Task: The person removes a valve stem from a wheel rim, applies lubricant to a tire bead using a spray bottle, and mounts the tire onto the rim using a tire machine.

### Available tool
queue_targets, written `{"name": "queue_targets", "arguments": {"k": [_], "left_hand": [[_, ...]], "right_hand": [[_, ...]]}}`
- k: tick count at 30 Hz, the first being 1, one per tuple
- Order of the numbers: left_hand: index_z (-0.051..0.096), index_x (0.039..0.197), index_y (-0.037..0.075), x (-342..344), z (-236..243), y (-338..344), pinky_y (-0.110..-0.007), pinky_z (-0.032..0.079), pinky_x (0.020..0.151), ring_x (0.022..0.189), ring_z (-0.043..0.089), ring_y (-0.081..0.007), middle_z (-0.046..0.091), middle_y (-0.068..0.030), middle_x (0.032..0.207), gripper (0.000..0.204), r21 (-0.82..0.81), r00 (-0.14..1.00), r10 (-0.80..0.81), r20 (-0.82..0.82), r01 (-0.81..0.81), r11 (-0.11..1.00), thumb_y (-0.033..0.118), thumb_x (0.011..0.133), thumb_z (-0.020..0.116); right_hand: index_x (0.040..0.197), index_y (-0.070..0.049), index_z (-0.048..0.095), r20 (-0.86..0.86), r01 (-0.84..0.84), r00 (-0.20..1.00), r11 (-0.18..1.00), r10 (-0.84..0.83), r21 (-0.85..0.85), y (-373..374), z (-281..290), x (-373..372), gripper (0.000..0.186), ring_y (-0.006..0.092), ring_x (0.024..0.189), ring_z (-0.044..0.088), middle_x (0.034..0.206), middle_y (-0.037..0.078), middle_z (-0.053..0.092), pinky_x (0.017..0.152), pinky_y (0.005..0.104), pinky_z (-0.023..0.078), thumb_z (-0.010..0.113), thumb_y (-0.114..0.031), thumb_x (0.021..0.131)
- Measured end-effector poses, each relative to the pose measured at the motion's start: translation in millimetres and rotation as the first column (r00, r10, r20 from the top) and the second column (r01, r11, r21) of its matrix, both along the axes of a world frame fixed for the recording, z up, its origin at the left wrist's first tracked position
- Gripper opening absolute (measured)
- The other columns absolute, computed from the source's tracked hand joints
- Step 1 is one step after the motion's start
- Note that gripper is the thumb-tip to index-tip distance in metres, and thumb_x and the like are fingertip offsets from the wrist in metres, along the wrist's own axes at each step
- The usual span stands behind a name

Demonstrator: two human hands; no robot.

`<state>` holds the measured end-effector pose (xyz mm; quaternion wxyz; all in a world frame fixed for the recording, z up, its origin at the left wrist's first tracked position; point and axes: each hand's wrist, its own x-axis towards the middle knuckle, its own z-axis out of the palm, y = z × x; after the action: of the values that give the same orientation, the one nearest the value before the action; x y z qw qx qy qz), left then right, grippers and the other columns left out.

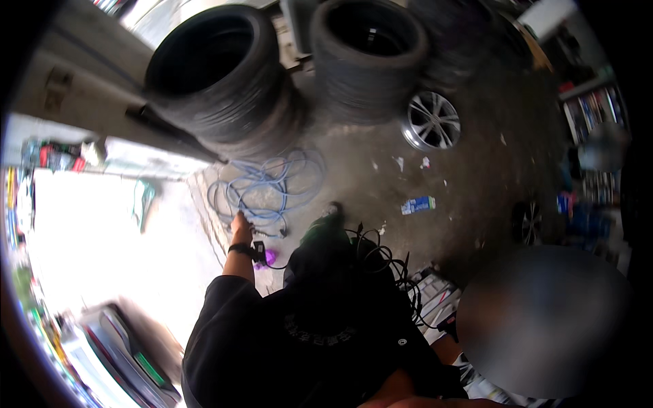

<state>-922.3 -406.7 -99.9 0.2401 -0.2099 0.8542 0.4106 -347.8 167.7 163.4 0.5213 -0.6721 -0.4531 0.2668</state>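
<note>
My left hand (240, 223) reaches forward and down over the floor, its fingers closed at the near edge of a loosely coiled blue hose (257, 183). A dark fitting (283, 233) at a hose end lies just right of the hand. On that wrist is a black strap with a small box (258, 251), and a cable runs from it. Something bright purple (270, 258) shows beside the wrist. My right arm (445, 350) is bent at the lower right near a black device; a large blurred patch covers the hand, so its fingers are hidden.
Stacked tires (231, 109) and another tire stack (367, 75) stand ahead. An alloy wheel (433, 121) and a blue-and-white packet (417, 205) lie on the floor. Black cables (388, 262) loop beside my body. Shelves (598, 112) line the right; a car (119, 353) stands outside, left.
</note>
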Motion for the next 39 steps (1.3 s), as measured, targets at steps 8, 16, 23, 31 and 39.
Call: {"name": "queue_targets", "arguments": {"k": [8,16,23,31,39], "left_hand": [[0.063,0.102,0.001,53,97,48,-0.036,0.052,0.068,0.085,0.069,-0.0239,0.067,-0.0101,0.096,0.03,0.388,0.755,0.656,0.002,-0.605,0.695,0.027,0.089,0.058],[0.06,0.097,0.005,425,59,11,-0.035,0.047,0.057,0.069,0.061,-0.022,0.058,-0.0069,0.081,0.019,0.178,-0.11,0.99,0.082,-0.976,-0.124,0.022,0.088,0.057],[0.058,0.093,0.006,643,42,125,-0.034,0.042,0.046,0.057,0.058,-0.0221,0.053,-0.0069,0.074,0.014,0.082,-0.744,0.635,0.208,-0.633,-0.769,0.018,0.086,0.057],[0.058,0.091,0.008,701,32,183,-0.042,0.052,0.056,0.064,0.061,-0.0245,0.055,-0.0073,0.074,0.014,-0.048,-0.845,0.457,0.277,-0.487,-0.872,0.021,0.085,0.056],[0.065,0.09,0.005,745,67,105,-0.035,0.053,0.058,0.078,0.067,-0.0185,0.065,-0.006,0.086,0.018,0.061,-0.799,0.59,0.114,-0.588,-0.807,0.022,0.085,0.061]], "right_hand": [[0.12,0.002,0.069,-0.081,-0.591,0.806,0.804,0.586,-0.067,136,48,-297,0.03,0.0079,0.056,0.036,0.067,-0.004,0.043,0.051,0.0261,0.029,0.067,-0.018,0.098],[0.119,0.0,0.069,-0.161,-0.964,0.26,0.246,0.952,-0.1,116,21,-522,0.028,0.0049,0.052,0.037,0.063,-0.006,0.046,0.047,0.0221,0.027,0.07,-0.016,0.096],[0.115,-0.002,0.069,-0.164,-0.968,-0.181,-0.206,0.97,-0.147,-18,7,-601,0.023,0.0039,0.052,0.04,0.065,-0.006,0.047,0.047,0.0202,0.029,0.069,-0.016,0.096],[0.114,-0.005,0.069,0.021,-0.751,-0.632,-0.605,0.775,-0.266,-222,2,-620,0.02,0.0031,0.054,0.044,0.069,-0.005,0.053,0.047,0.0184,0.034,0.068,-0.018,0.099],[0.118,-0.003,0.066,0.032,-0.24,-0.967,-0.856,0.255,-0.458,-488,-67,-561,0.022,0.0063,0.062,0.056,0.078,0.0,0.064,0.054,0.0203,0.043,0.067,-0.015,0.099]]}}
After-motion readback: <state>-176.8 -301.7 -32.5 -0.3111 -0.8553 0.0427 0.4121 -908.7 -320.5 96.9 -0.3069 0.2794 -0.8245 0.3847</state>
